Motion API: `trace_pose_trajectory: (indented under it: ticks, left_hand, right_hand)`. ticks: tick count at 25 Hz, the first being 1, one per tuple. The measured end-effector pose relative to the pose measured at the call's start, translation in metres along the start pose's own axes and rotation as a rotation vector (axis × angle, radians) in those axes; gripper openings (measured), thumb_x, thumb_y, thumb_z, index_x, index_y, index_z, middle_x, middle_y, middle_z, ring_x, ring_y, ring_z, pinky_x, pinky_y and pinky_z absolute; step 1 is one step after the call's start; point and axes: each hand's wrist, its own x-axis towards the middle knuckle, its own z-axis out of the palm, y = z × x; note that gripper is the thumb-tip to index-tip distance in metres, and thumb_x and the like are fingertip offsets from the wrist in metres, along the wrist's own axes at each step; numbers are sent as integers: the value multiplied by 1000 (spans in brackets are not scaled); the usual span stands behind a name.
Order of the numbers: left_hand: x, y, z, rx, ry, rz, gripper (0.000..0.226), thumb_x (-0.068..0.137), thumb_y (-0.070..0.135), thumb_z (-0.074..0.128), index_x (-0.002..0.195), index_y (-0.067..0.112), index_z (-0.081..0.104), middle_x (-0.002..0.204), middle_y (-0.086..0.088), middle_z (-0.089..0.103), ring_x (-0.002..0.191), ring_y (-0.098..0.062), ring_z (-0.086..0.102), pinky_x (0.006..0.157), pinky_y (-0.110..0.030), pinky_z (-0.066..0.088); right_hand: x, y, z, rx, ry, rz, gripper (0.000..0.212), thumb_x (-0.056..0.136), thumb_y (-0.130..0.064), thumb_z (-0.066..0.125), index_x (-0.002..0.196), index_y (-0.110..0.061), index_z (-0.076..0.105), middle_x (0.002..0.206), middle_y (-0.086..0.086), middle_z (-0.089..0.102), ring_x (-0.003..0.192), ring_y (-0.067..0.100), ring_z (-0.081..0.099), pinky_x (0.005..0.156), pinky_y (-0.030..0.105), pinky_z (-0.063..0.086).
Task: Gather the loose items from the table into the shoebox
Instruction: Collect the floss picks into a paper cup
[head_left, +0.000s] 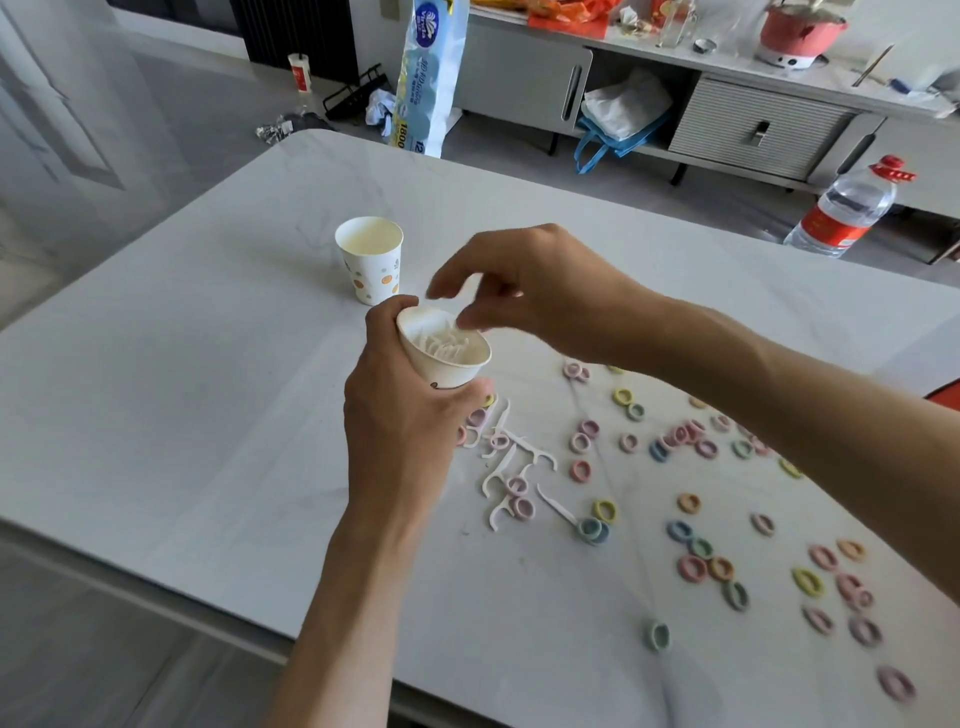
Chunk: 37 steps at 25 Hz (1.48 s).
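Left hand (405, 421) grips tilted paper cup (451, 370); right hand (540, 296) hovers above it.

Two paper cups (369, 260) — about six loose floss picks (535, 451) — roughly forty hair ties (692, 567); one water bottle (852, 208).

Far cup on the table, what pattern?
White cup with orange and greenish dots; head view.

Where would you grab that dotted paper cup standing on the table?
Round its side wall, about mid-height, coming from the left. The dotted paper cup stands upright with its mouth open upward, so pinching the thin rim would likely dent it. The left hand and the cup of floss picks crowd its near right side.
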Motion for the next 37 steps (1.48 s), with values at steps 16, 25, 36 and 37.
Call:
trace_pose_trajectory:
  ticks: [16, 25, 36, 37]
  left_hand:
    - [-4, 3, -1, -134, -23, -47, 61, 70, 2, 82, 115, 23, 46, 93, 11, 62, 58, 21, 56, 47, 1, 37]
    - [-4, 2, 0, -127, -14, -52, 64, 70, 4, 83, 122, 17, 48, 105, 1, 67, 58, 22, 56, 46, 1, 38]
    - [-3, 5, 0, -158, -16, -69, 60, 70, 4, 83, 114, 22, 47, 89, 14, 60, 55, 22, 55, 45, 1, 37]
    - [-3, 5, 0, -159, -17, -72, 60, 70, 4, 83, 113, 24, 46, 89, 15, 60, 55, 21, 56, 44, 1, 37]
  right_hand:
    - [-87, 69, 82, -409, -156, 648, 21, 78, -48, 73, 83, -30, 65, 85, -4, 67, 78, 17, 61, 61, 28, 39]
    - [-87, 67, 77, -455, -190, 657, 17, 89, -41, 64, 83, -25, 65, 90, 4, 67, 86, 26, 62, 65, 30, 43]
    - [-87, 65, 37, -387, -319, 480, 17, 88, -36, 67, 78, -34, 54, 82, -9, 65, 77, 13, 60, 61, 27, 42]
    - [-85, 65, 35, -380, -289, 432, 19, 87, -34, 69, 76, -35, 52, 79, -12, 65, 74, 12, 59, 61, 27, 42]
